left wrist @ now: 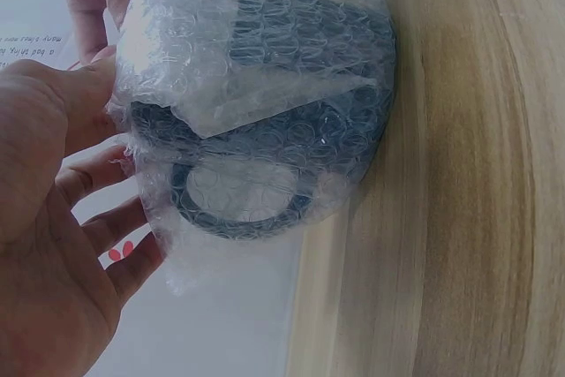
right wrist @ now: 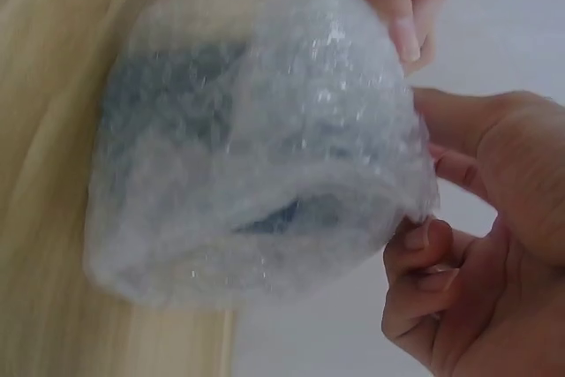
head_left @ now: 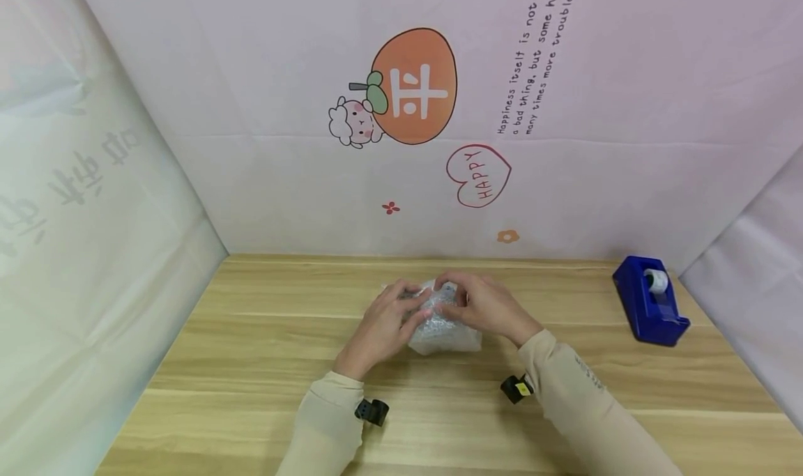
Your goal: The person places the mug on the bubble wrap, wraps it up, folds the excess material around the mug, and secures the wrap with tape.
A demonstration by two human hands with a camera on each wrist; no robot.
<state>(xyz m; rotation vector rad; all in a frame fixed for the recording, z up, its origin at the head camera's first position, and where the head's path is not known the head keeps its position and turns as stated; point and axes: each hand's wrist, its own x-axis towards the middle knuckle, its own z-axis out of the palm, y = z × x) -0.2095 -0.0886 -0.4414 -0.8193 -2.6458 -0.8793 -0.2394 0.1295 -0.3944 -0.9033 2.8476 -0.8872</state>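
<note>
A dark blue mug (left wrist: 344, 130) with a looped handle shows through clear bubble wrap (head_left: 444, 335) on the table. In the left wrist view the wrap is folded around the mug's body, and a loose flap crosses it. My left hand (head_left: 389, 323) holds the wrap at its upper edge, thumb and fingers on either side. From the other side my right hand (head_left: 486, 307) pinches the same upper edge; its curled fingertips press the wrap in the right wrist view. The mug's rim is mostly hidden under the plastic.
A blue tape dispenser (head_left: 649, 309) with a white roll stands at the table's right rear. The wood-grain table (head_left: 263, 364) meets a printed white cloth backdrop (head_left: 282, 183) behind, with more cloth at both sides. Small black cameras sit on both wrists.
</note>
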